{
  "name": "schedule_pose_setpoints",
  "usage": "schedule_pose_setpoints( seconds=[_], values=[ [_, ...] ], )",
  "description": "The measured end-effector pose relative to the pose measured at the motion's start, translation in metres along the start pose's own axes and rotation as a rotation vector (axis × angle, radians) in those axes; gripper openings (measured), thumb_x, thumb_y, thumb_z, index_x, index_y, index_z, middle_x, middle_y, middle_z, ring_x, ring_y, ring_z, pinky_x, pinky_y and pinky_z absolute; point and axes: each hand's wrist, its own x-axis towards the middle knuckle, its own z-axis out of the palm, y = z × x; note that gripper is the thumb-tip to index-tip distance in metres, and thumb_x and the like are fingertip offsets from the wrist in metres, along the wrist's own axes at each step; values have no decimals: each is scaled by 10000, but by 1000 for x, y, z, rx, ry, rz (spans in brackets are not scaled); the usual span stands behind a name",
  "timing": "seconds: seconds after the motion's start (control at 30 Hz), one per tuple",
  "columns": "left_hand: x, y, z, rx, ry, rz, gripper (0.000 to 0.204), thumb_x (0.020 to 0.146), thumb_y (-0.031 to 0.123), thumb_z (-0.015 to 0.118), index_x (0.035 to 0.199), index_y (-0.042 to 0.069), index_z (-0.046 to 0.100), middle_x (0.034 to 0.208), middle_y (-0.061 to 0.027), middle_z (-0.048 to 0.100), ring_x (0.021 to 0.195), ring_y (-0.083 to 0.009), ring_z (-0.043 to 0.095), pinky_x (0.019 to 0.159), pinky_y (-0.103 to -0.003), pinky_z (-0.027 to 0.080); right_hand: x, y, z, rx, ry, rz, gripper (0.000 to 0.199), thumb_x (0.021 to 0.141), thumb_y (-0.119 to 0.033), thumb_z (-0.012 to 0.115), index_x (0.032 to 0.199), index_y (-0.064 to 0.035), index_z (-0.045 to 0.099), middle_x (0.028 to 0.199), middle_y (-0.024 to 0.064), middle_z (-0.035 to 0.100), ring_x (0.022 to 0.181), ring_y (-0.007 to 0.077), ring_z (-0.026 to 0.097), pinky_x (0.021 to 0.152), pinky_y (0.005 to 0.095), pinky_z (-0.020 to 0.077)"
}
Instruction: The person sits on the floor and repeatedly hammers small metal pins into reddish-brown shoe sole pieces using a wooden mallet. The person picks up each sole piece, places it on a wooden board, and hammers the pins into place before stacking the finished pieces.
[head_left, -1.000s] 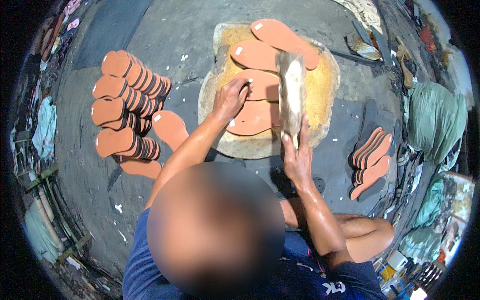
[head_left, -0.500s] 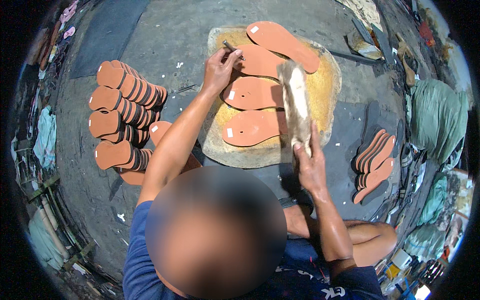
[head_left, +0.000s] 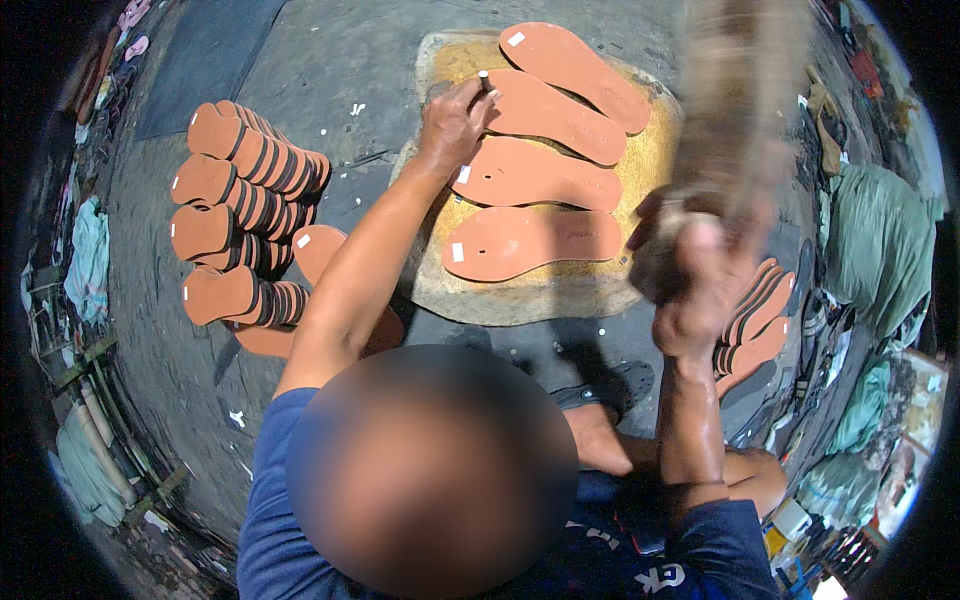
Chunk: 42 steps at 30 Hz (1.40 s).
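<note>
My left hand (head_left: 452,125) is closed around a short punch (head_left: 484,80), which stands nearly upright at the toe end of an orange sandal sole (head_left: 560,115). Raised high on the right, my right hand (head_left: 705,275) grips a thick wooden club (head_left: 742,110); both are smeared by motion. Above the punched sole lies another orange sole (head_left: 575,75). Two more lie below it, a third sole (head_left: 545,173) and a nearest sole (head_left: 530,243), each with a small dark hole and a white label near the toe. All four rest on a worn yellowish slab (head_left: 530,303).
Several stacked rows of orange-and-black soles (head_left: 240,220) stand on the left, with loose soles (head_left: 322,250) beside them. A smaller group of soles (head_left: 755,345) lies at right. Green cloth bundles (head_left: 868,250) line the right edge. A dark sandal (head_left: 625,388) is by my foot.
My right hand has swung the wooden club up and to the right, away from the soles. The punch, tilted before, now stands more upright in my left hand. The view has shifted slightly.
</note>
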Motion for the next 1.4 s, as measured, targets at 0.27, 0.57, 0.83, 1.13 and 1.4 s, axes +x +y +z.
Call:
schedule_pose_setpoints(
  seconds=[0.27, 0.57, 0.83, 1.13, 1.4],
  values=[
    [-9, -17, 7, 237, -100, 81, 163, 899, 161, 697, 1010, 43, 682, 977, -169, 706, 892, -415, 683, 763, -500, 563, 18, 103, 50, -739, -473, 352, 709, 1022, -351, 533, 1647, -230, 220, 1248, 311, 661, 1109, 528, 640, 954, 527, 514],
    [4, -5, 3, -413, -56, -505, 293, 1000, 261, 673, 1062, -21, 718, 977, -97, 755, 896, -151, 705, 805, -325, 562, -36, 92, -20, -988, -381, 469, 733, 994, -371, 566, 1636, -207, 250, 886, 318, 719, 865, 516, 705, 786, 590, 551],
    [75, 31, -11, -801, 314, -373, 294, 1003, 291, 694, 1028, 0, 732, 942, -75, 747, 831, -136, 705, 762, -300, 582, -21, 81, -31, -852, -346, 556, 728, 995, -384, 574, 1632, -202, 271, 1138, 327, 685, 1077, 512, 657, 944, 546, 522],
    [96, -7, 70, -514, 99, -266, 236, 1003, 237, 684, 1025, 10, 743, 857, -99, 774, 771, -156, 739, 713, -318, 581, 14, 75, -55, -329, -55, 238, 706, 1034, -262, 545, 1624, -21, 241, 1604, 264, 382, 1502, 334, 354, 1221, 396, 272],
    [98, -2, 72, -551, 9, -283, 226, 1012, 179, 669, 1064, -40, 688, 971, -98, 727, 876, -160, 713, 783, -306, 594, 31, 75, -58, -219, -47, 215, 705, 1024, -199, 552, 1614, 22, 236, 1570, 257, 431, 1446, 296, 424, 1185, 375, 323]
  ],
)
